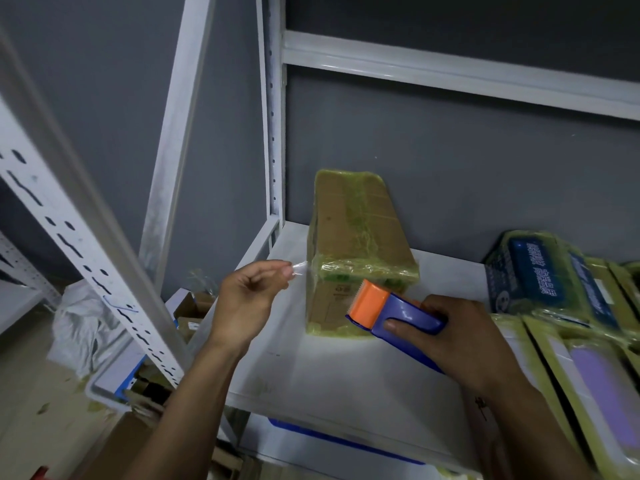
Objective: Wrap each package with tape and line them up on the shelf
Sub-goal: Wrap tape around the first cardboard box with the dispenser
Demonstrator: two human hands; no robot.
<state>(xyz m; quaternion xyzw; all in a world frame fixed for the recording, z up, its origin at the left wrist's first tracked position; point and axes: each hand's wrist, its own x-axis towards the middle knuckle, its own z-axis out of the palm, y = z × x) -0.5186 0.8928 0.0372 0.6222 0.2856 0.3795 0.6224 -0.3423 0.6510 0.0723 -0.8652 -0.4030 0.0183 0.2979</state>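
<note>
Brown cardboard package [356, 237], long axis toward wall | left hand [242, 299] pinches clear tape strip [300, 270] | right hand [460, 337] grips blue-orange tape dispenser [391, 306] | blue printed box [533, 275] right.

A brown cardboard box [360, 244] stands on the white shelf [311, 368], near its back left corner, already wrapped with bands of yellowish clear tape. A thin strip of tape [300, 270] goes from the box's upper front corner to the left hand [242, 299], which pinches it. The blue tape dispenser [391, 317] with an orange head is in the right hand [460, 337], just in front of the box. To the right lie a wrapped blue box [540, 275] and flat wrapped packages [588, 375].
</note>
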